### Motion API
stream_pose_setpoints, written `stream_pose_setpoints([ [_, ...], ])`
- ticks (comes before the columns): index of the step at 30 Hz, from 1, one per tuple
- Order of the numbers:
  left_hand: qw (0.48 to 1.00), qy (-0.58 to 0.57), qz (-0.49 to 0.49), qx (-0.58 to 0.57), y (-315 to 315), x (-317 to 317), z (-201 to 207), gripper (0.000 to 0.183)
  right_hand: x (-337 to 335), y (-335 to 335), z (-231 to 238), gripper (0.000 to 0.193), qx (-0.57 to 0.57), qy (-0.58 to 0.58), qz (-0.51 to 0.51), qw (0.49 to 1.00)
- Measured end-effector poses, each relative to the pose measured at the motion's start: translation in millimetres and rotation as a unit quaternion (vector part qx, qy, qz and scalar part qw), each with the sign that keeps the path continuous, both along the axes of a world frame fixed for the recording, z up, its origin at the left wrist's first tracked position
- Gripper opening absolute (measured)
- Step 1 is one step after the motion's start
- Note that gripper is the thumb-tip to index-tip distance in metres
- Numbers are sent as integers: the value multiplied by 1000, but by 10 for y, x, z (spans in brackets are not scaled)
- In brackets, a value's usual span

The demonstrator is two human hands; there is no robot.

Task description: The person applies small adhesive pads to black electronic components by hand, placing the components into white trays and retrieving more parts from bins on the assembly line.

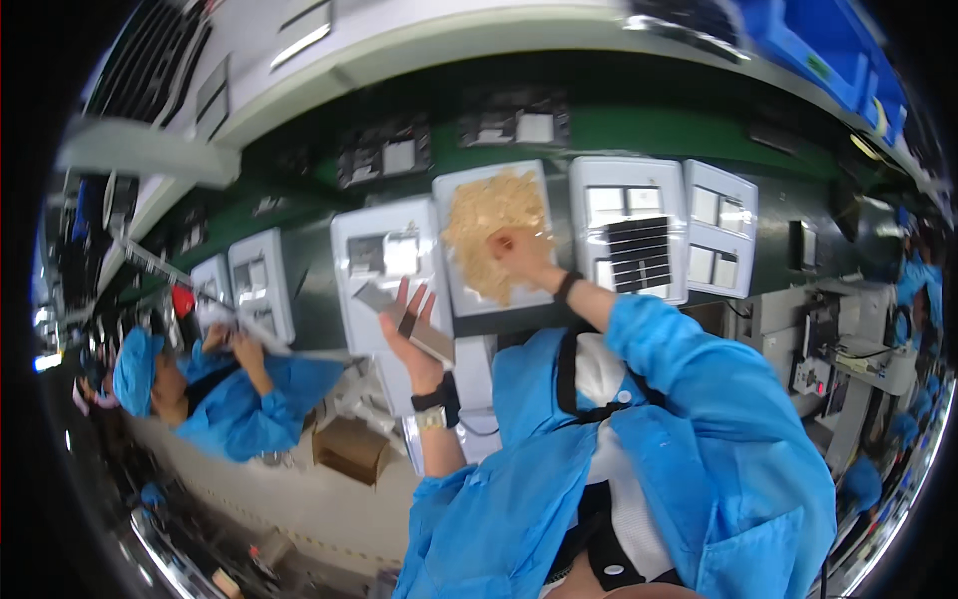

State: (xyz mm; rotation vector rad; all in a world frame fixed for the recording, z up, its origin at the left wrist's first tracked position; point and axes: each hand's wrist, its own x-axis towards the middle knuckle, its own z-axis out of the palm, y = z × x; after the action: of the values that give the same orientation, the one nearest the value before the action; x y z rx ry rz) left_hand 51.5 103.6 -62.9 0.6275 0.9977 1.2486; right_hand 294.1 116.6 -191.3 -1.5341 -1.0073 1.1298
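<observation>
A flat grey bar (432, 341) with a dark band across it lies along the fingers of my left hand (404, 349), which holds it above the edge of a white tray (384, 209) containing grey and white flat pieces. To the right, my right hand (524, 258) reaches into a heap of thin tan pieces (491, 212) spread over another white tray (479, 308). Its fingers are drawn together at the heap; whatever is between them is too small to make out.
Right of the heap stand a white tray (627, 171) with a black striped stack (639, 255) and another tray (720, 236) of white-and-dark pieces. Black trays (514, 118) lie behind on the green surface. A co-worker in blue (244, 404) works at the left, near a cardboard box (349, 452).
</observation>
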Motion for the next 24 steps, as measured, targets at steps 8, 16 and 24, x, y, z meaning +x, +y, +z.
stream_pose_setpoints([
  [8,997,55,-37,-46,-249,482,-19,76,919,-266,1018,36,-111,55,119,985],
  [16,976,157,-150,28,-216,2033,325,75,4266,-1166,1439,26,11,135,-112,984],
  [24,934,238,-258,62,-438,3363,533,82,7869,-1805,-100,27,-125,-245,-527,804],
])
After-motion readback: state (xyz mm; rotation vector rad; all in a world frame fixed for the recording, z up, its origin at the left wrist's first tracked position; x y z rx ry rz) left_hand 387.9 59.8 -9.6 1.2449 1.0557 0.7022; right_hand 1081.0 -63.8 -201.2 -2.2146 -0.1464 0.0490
